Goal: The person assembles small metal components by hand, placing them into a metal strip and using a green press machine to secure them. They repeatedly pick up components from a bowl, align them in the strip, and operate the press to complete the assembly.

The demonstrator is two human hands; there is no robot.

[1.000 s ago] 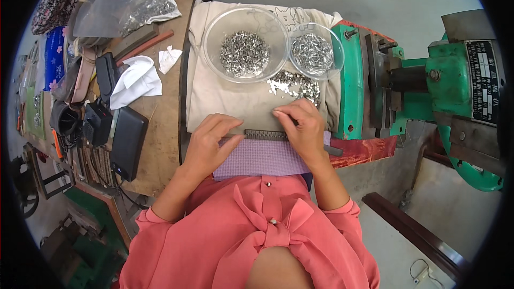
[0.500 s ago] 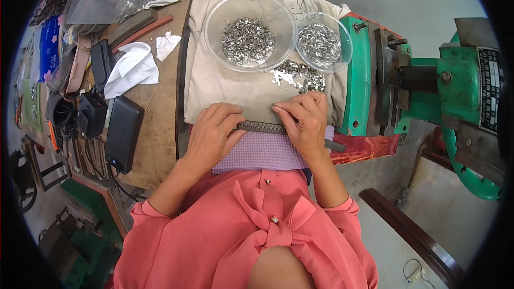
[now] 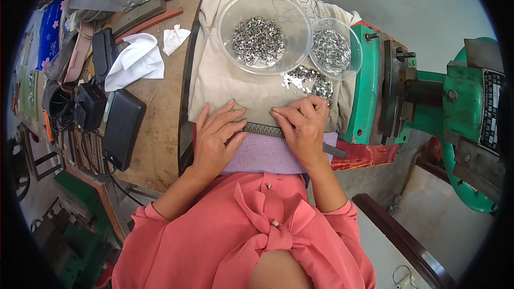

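Observation:
A dark metal bar with a row of small teeth or slots (image 3: 262, 129) lies across the front edge of a beige cloth (image 3: 214, 83), between my two hands. My left hand (image 3: 217, 138) is at the bar's left end, fingers spread and apart, with nothing seen in them. Over the right part of the bar, the thumb and index finger of my right hand (image 3: 304, 131) are pinched; whatever is between them is too small to make out. Beyond that hand, small shiny metal pieces (image 3: 308, 80) are scattered in a loose pile on the cloth.
A large clear bowl (image 3: 227, 53) and a smaller one (image 3: 357, 59) hold small metal parts. Purple mesh cloth (image 3: 257, 155) lies nearest me. A green machine (image 3: 367, 91) stands at the right. The wooden table (image 3: 155, 144) at left carries a black power bank (image 3: 124, 128) and white tissue (image 3: 136, 64).
My left hand's fingers have spread and lifted away from the bar's left end. My right hand stays pinched in nearly the same place. The whole view has shifted slightly.

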